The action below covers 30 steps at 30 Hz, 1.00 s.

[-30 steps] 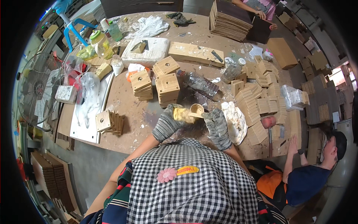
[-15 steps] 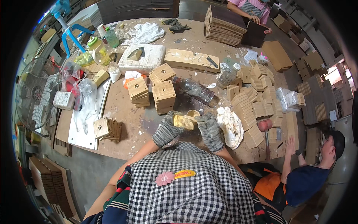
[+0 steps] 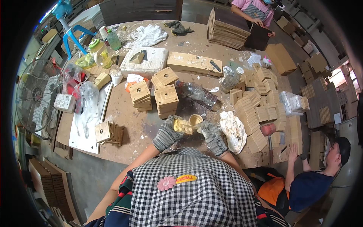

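In a grey knit glove, my left hand [image 3: 167, 133] is closed around a crumpled yellow lump [image 3: 183, 127] whose material I cannot make out. My right hand [image 3: 212, 137], gloved alike, grips the end of a thin pale stick [image 3: 192, 126] that reaches across to the lump. Just beyond it shows a small round tan cup-like thing [image 3: 196, 119]; whether a hand touches it is unclear. Past my left hand stand stacks of square wooden blocks with holes [image 3: 166, 95]. A stained white cloth [image 3: 232, 131] lies to the right of my right hand.
A plastic bottle [image 3: 200, 95] lies beyond my hands. Many wooden blocks [image 3: 249, 117] and a red-headed mallet [image 3: 268, 129] cover the right side. A fan [image 3: 38, 94] stands left. One person [image 3: 314, 181] is near right; another [image 3: 254, 15] handles dark boards at far right.
The stick now lies across the yellow lump, with the round cup-like thing seen beyond it. My right hand has shifted slightly down and left. The far person's hands moved a little at the board.
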Each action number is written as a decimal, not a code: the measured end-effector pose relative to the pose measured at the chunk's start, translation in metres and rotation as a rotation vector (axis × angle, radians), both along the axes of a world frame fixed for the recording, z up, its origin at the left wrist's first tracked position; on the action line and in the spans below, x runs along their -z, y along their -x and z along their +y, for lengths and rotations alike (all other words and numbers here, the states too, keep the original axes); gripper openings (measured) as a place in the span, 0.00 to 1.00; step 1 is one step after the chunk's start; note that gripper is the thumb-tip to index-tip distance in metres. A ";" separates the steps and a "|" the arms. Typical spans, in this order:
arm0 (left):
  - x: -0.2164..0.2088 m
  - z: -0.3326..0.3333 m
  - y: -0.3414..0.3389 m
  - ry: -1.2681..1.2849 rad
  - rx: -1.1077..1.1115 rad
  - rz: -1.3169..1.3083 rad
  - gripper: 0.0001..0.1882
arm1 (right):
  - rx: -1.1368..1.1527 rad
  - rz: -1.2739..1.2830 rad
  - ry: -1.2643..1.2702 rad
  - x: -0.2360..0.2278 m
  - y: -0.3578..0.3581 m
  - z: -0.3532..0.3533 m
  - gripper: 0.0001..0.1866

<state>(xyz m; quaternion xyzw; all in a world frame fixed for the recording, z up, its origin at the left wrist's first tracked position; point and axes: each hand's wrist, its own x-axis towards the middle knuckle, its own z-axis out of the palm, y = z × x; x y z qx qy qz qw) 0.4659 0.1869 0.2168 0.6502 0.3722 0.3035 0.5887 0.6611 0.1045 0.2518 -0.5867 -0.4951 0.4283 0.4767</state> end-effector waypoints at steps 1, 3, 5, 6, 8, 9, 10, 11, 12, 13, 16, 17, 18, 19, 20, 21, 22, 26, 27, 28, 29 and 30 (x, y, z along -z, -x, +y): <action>-0.001 0.000 -0.001 0.003 0.005 0.027 0.29 | 0.004 0.088 0.070 0.002 -0.001 -0.002 0.07; 0.000 0.001 0.003 -0.030 0.000 0.008 0.28 | 0.007 0.037 0.062 0.006 -0.004 -0.005 0.07; 0.009 0.001 0.008 -0.111 -0.002 0.098 0.28 | 0.007 -0.016 0.056 0.019 -0.008 -0.005 0.08; 0.008 0.000 0.006 -0.112 0.005 0.103 0.28 | -0.027 -0.351 -0.189 0.026 -0.012 -0.002 0.08; 0.003 -0.002 0.003 -0.087 0.023 0.049 0.28 | -0.052 -0.686 -0.432 0.038 -0.020 -0.004 0.09; -0.001 -0.003 0.005 -0.085 0.020 0.049 0.28 | -0.004 -0.548 -0.315 0.031 -0.017 -0.003 0.09; -0.005 -0.004 0.006 -0.055 0.025 0.023 0.28 | 0.046 -0.414 -0.199 0.023 -0.015 -0.002 0.09; -0.010 -0.005 0.007 -0.026 0.030 -0.003 0.28 | 0.045 -0.416 -0.197 0.014 -0.014 -0.001 0.09; -0.014 -0.005 0.007 -0.026 0.030 -0.005 0.28 | 0.103 -0.112 0.093 0.002 -0.012 0.001 0.09; -0.019 -0.005 0.006 -0.011 0.045 0.031 0.28 | 0.157 0.196 0.380 -0.004 -0.011 0.002 0.10; -0.014 -0.008 0.007 0.031 0.051 -0.013 0.28 | -0.073 -0.304 -0.101 0.012 -0.009 -0.001 0.11; -0.012 -0.008 0.008 0.059 0.037 -0.094 0.28 | -0.070 -0.303 -0.101 0.016 -0.009 -0.002 0.11; -0.015 -0.008 0.008 0.059 0.039 -0.095 0.28 | -0.001 -0.211 -0.006 0.016 -0.007 -0.002 0.11; -0.021 -0.008 0.009 0.007 0.045 -0.027 0.28 | 0.068 -0.119 0.089 0.016 -0.007 -0.002 0.11; -0.024 -0.008 0.010 -0.047 0.051 0.041 0.28 | 0.070 -0.120 0.089 0.020 -0.011 -0.003 0.11; -0.021 -0.008 0.010 -0.047 0.046 0.043 0.28 | 0.062 -0.310 -0.068 0.021 -0.013 -0.003 0.11; -0.014 -0.008 0.010 -0.055 0.028 0.038 0.27 | 0.054 -0.499 -0.228 0.021 -0.014 -0.002 0.12; -0.004 0.001 0.008 -0.119 0.014 0.153 0.26 | -0.020 -0.358 -0.175 0.000 -0.004 -0.004 0.15; -0.007 0.000 0.009 -0.120 0.013 0.150 0.26 | -0.094 -0.448 -0.252 -0.003 -0.002 -0.004 0.17; -0.010 -0.001 0.010 -0.092 -0.003 0.121 0.28 | -0.170 -0.538 -0.329 -0.006 -0.001 -0.003 0.19; -0.013 -0.001 0.011 -0.064 -0.019 0.092 0.31 | -0.172 -0.541 -0.330 -0.006 0.001 -0.003 0.19; -0.011 -0.002 0.010 -0.065 -0.021 0.094 0.31 | -0.144 -0.503 -0.293 -0.004 0.003 -0.005 0.21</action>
